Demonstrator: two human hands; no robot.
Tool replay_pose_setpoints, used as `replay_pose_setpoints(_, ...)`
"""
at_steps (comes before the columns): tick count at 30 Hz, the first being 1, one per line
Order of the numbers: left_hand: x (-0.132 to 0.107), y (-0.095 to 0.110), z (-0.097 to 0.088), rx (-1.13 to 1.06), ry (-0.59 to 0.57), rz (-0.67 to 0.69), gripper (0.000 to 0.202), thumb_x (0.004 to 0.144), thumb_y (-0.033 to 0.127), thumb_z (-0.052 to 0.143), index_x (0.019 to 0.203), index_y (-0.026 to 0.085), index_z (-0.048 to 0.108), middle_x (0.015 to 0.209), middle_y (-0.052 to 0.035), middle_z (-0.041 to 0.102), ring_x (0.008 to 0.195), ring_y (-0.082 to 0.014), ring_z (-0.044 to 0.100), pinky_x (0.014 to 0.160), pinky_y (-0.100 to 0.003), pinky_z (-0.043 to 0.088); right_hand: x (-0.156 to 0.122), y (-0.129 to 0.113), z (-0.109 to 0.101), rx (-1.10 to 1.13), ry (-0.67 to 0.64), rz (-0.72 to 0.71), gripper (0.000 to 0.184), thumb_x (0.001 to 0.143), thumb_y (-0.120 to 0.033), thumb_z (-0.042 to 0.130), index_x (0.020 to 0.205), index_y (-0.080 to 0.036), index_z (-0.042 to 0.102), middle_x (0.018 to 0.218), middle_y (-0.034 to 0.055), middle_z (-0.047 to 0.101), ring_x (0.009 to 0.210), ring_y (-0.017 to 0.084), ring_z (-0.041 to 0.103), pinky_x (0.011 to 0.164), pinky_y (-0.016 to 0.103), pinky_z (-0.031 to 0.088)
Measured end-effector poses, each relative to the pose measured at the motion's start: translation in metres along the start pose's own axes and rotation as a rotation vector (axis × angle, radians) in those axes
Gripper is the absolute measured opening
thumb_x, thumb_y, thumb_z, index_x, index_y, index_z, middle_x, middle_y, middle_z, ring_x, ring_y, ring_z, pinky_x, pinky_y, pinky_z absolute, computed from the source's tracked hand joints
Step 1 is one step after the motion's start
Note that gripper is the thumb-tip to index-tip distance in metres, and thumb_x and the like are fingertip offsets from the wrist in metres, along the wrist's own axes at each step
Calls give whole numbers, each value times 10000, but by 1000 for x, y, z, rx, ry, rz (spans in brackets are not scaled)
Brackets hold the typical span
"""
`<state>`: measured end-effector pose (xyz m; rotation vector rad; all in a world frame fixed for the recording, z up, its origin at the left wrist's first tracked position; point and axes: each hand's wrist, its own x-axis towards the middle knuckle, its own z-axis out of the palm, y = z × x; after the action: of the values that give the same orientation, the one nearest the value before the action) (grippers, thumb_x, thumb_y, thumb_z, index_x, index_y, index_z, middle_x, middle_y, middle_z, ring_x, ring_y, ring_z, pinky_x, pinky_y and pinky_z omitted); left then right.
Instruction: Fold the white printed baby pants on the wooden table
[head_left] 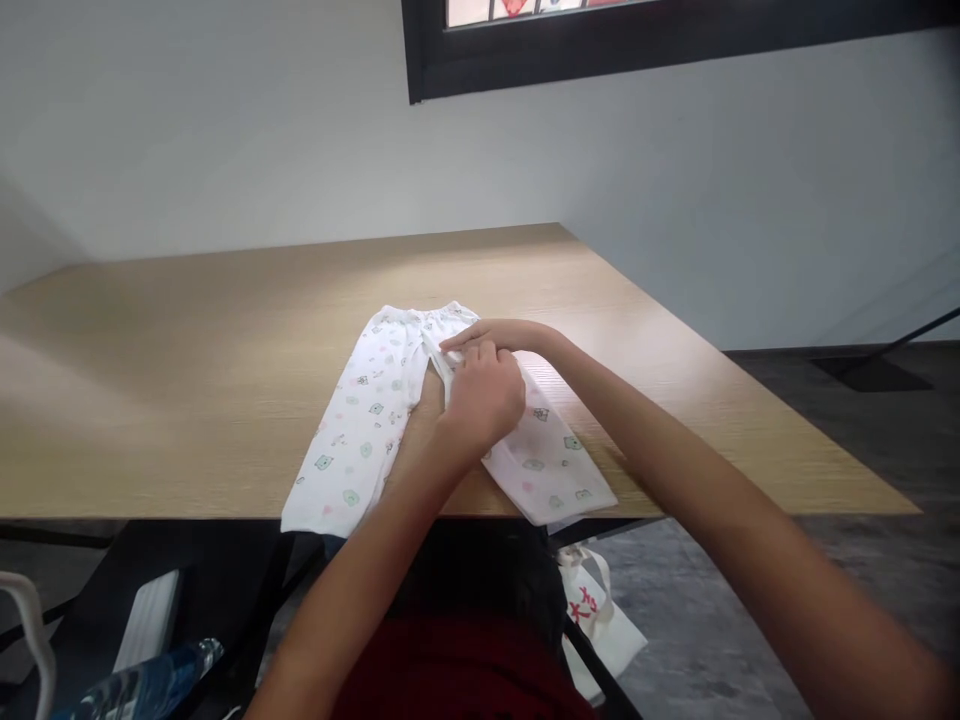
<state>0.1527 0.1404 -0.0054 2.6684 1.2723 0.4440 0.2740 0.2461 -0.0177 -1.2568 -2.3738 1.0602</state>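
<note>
A pair of white children's pants [352, 420] printed with small green and pink figures lies on the wooden table. Its elastic waistband points away from me and its legs spread toward me, both reaching the front edge. My left hand [489, 395] is closed at the inner side of the right-hand leg, near the crotch, and seems to pinch the cloth; its fingertips are partly hidden. Just beyond it, my right hand [499, 336] lies flat across the upper part of that leg, fingers stretched out to the left.
The wooden table [187, 370] runs up to a white wall with a dark-framed window [600, 50]. Below the front edge are a plastic bottle [150, 683] and a white object [148, 618] at left, and a white bag [600, 625] with red writing at right.
</note>
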Motion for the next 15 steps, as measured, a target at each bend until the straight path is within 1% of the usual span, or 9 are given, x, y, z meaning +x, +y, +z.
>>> replay_pose_setpoints(2,5,4,15,11,-74,-23,341,915,290,333,1053,41,522,1030,-153,558,965,-238,530,810,-385,444,1,2,-3,34,-49,15,309,818,-169,494,1069,-263,647,1186,-25,553,1092,209,491,932,330,398)
replay_pose_setpoints(3,1,9,23,11,-102,-6,363,912,323,331,1062,52,521,1033,-146,560,970,-238,525,825,-380,435,4,5,-3,42,-10,37,323,810,-152,495,1080,-259,638,1197,-22,545,1073,204,501,918,325,405)
replay_pose_setpoints(5,-21,21,37,20,-128,24,415,897,396,348,1120,79,495,1125,-140,524,1044,-252,480,889,-394,395,14,16,-1,65,156,80,380,798,-96,462,1126,-228,599,1178,3,559,963,189,551,839,316,445)
replay_pose_setpoints(7,-52,35,47,47,-100,55,537,875,488,350,1198,70,442,1229,-165,453,1118,-295,409,946,-441,338,28,28,4,100,338,107,430,781,-43,409,1158,-186,557,1124,29,590,852,169,576,760,298,468)
replay_pose_setpoints(9,-81,49,52,76,-43,110,606,854,532,363,1253,75,388,1223,-163,449,1097,-303,406,938,-453,341,41,36,9,84,514,122,426,764,-26,395,1137,-159,553,1102,36,597,875,163,566,781,282,453)
replay_pose_setpoints(10,-91,54,52,85,-18,140,589,850,506,392,1268,91,369,1168,-147,477,1047,-288,432,902,-442,369,47,39,12,59,589,136,409,760,-36,412,1125,-153,555,1120,43,584,923,170,551,814,279,436)
replay_pose_setpoints(12,-100,59,51,87,0,175,512,836,368,460,1287,161,337,1028,-94,508,908,-242,476,778,-399,423,55,40,16,12,699,193,395,750,-75,460,1131,-143,543,1181,75,535,1006,199,512,856,289,408)
replay_pose_setpoints(13,-100,59,50,81,-4,181,503,817,293,476,1289,209,323,970,-70,503,845,-224,483,712,-375,429,57,39,18,1,726,231,403,744,-94,480,1142,-137,530,1200,97,513,1015,218,505,850,298,409)
replay_pose_setpoints(15,-93,55,49,70,-7,195,482,792,203,469,1251,271,341,907,-52,493,767,-206,485,625,-336,412,58,36,17,11,727,307,409,730,-120,505,1139,-123,511,1155,134,521,932,240,537,774,312,438)
